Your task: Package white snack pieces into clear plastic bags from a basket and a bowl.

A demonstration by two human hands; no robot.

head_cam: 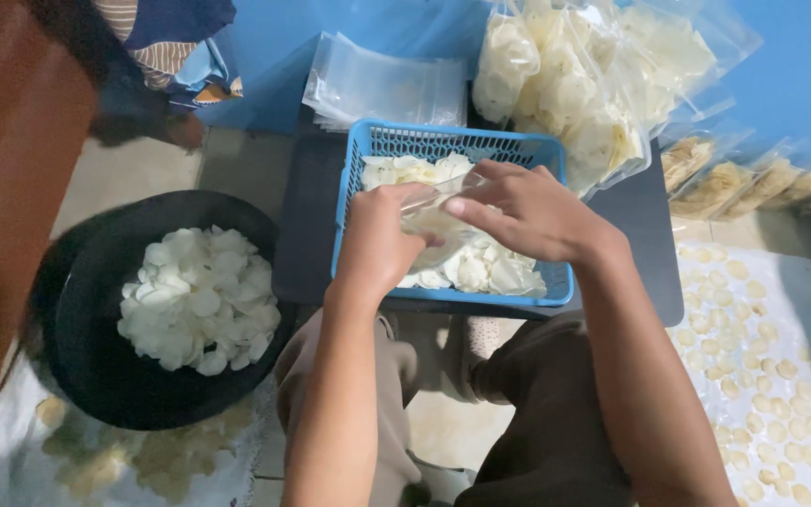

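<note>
Seated person, knees [481, 413] nearest the camera, just below the basket [360, 188]. Both forearms reach up over the basket.

Left hand [377, 246] over the basket's left half, fingers curled shut around one side of a clear bag [436, 218]. Right hand [532, 211] over the basket's right half, thumb and fingers pinching the bag's other side. Bag sits between the two hands, above the basket's middle, with pale chips inside.

Basket: blue plastic, slotted walls, on a dark board [307, 235]. White chips [481, 270] lie loose in it, under the hands.

Left of the basket: black bowl [86, 347] with a heap of white chips. Right of the basket: a cloth [800, 310] with small yellowish chips spread out in rows.

Beyond the basket: a stack of empty clear bags [382, 84] to its far left; filled bags [574, 84] of chips piled to its far right, against a blue wall [800, 75].
</note>
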